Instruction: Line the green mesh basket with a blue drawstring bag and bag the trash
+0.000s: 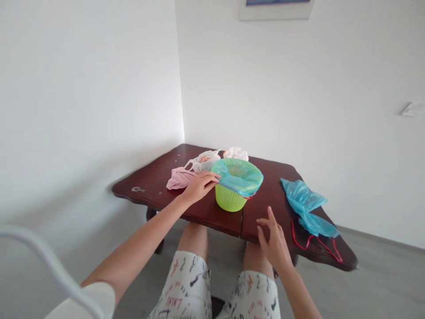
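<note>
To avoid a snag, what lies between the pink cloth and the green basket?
The head view shows the left hand between the pink cloth and green basket, fingertips at the blue liner.

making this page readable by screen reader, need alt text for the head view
A person's left hand touches the rim of a green basket with a blue liner, on a dark table; the right hand is open and empty. A pink cloth and white plastic bags lie left and behind; a loose blue bag lies right.
</note>
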`<state>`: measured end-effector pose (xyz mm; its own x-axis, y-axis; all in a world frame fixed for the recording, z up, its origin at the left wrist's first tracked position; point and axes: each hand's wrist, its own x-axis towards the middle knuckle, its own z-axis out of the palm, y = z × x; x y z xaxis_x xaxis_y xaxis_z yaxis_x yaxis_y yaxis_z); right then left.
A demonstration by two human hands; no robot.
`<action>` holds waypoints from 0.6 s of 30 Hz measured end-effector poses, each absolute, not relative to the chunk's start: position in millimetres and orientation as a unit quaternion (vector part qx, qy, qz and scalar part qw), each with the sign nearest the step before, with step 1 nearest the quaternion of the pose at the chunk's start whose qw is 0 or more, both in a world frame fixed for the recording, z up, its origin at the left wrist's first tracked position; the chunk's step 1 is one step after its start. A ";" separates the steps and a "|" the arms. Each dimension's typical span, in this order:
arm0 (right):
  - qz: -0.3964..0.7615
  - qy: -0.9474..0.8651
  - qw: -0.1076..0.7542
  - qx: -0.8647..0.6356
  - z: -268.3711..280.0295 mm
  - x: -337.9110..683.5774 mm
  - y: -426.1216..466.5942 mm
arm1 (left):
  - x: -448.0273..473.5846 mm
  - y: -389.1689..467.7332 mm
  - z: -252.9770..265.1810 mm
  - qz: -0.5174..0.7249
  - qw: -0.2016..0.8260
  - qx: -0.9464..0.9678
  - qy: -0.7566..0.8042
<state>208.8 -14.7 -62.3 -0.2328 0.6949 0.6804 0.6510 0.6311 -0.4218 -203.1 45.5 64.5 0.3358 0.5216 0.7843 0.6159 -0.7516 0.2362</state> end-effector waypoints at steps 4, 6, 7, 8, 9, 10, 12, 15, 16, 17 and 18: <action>0.073 -0.737 0.452 -0.498 -156.4 229.7 -63.1 | -210.4 30.4 51.8 -0.439 0.074 -0.820 -0.359; 0.070 -0.710 0.473 -0.517 -205.2 235.9 -90.1 | -214.7 25.3 55.7 -0.421 0.096 -0.826 -0.362; 0.066 -0.699 0.480 -0.525 -226.6 237.3 -103.1 | -215.0 24.6 61.4 -0.419 0.104 -0.828 -0.359; 0.066 -0.700 0.472 -0.532 -244.6 237.6 -114.9 | -213.2 25.2 69.6 -0.420 0.105 -0.829 -0.354; 0.070 -0.718 0.448 -0.527 -258.3 237.0 -124.8 | -208.6 27.5 80.1 -0.422 0.098 -0.831 -0.350; 0.072 -0.736 0.420 -0.527 -267.3 235.7 -132.4 | -201.2 31.2 92.1 -0.420 0.082 -0.834 -0.349; 0.075 -0.762 0.362 -0.531 -272.2 232.1 -139.9 | -178.9 42.4 117.4 -0.365 0.038 -0.853 -0.371; 0.076 -0.764 0.325 -0.552 -261.5 227.8 -136.7 | -138.0 62.9 145.5 -0.143 -0.041 -0.895 -0.421; 0.078 -0.762 0.325 -0.555 -257.9 227.2 -134.1 | -126.1 69.1 150.6 -0.076 -0.060 -0.900 -0.426; 0.081 -0.759 0.330 -0.556 -255.7 227.2 -131.7 | -116.3 74.5 153.8 -0.023 -0.073 -0.901 -0.426; 0.082 -0.755 0.339 -0.554 -255.4 227.6 -129.8 | -108.9 79.0 155.5 0.010 -0.079 -0.902 -0.425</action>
